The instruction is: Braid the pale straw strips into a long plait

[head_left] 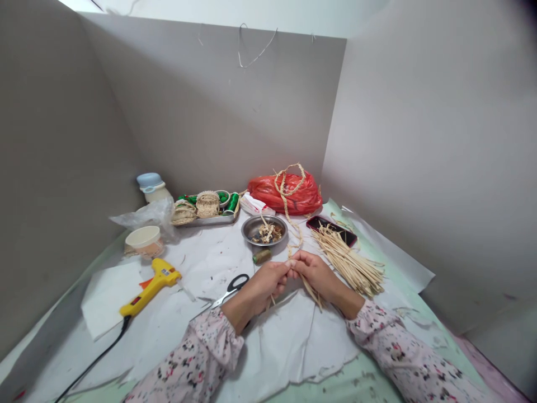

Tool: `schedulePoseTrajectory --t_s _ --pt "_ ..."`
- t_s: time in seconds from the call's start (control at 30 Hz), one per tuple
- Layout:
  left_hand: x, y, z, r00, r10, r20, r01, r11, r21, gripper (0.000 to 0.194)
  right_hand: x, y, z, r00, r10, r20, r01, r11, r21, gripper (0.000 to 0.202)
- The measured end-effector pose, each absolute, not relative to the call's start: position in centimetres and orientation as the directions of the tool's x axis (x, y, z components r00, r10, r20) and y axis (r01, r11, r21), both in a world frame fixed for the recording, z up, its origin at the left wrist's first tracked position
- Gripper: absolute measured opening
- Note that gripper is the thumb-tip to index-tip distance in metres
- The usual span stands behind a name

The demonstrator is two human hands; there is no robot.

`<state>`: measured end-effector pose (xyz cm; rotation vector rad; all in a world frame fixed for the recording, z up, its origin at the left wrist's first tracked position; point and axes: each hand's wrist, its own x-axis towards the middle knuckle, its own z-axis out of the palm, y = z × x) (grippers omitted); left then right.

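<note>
1. A straw braid [286,206] is seen at twelve o'clock from the fingertips; its far end is looped on top of a red bag [300,202], and its near end is brought down to the hands.
2. That near end is pinched by both hands: by the left hand [268,282] from the nine o'clock side and by the right hand [312,271] from the three o'clock side. Fingertips are brought close together, with no clear gap seen. How firmly the straw is pressed cannot be told, as the contact is partly covered by the fingers.
3. Loose strands [312,294] are seen below the right hand, pointed toward five o'clock.
4. Very little weight is to be expected in the braid; it is judged dry, rough and bendable. Single strands are probably stiffer and may be split if sharply creased. Slipping is judged less likely on the plait than on bare strands.
5. Hold seems best taken where plait and loose strands meet, so that the weave is kept tight; a tug on one strand alone is better avoided.
6. A straw bundle [350,263] is laid at three o'clock, its tips partly over a phone [349,238] at two o'clock.
7. A metal bowl [250,225] is placed at eleven o'clock, a thread spool [262,257] at ten, scissors [230,290] at eight, and a glue gun [151,285], well apart, at nine.
</note>
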<state>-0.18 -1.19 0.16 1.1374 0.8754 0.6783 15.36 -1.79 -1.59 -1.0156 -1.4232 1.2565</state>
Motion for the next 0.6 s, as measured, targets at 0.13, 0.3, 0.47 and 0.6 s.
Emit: schedulePoseTrajectory --t_s 0.13,0.3,0.47,0.6 --pt "-0.2 -1.0 0.0 0.462 0.860 -0.217 -0.022 0.256 0.966 0.034 15.4 -1.6 -1.5 -0.194 0.964 0.184 0.067 0.200 -0.977 0.020" --pt "-0.1 -0.5 -1.0 0.361 0.919 -0.159 0.057 0.149 0.987 0.028 15.7 -1.1 -2.3 -0.133 0.975 0.176 0.228 0.203 -0.952 0.023" --pt "0.0 -0.2 -1.6 0.204 0.971 -0.126 0.219 0.080 0.973 0.024 15.4 -1.5 -2.2 -0.017 0.976 0.218 0.496 0.198 -0.846 0.030" --pt "0.1 -0.2 -1.9 0.166 0.979 -0.115 0.178 0.085 0.980 0.023 14.5 -2.6 -1.7 -0.070 0.932 0.355 0.578 0.328 -0.747 0.028"
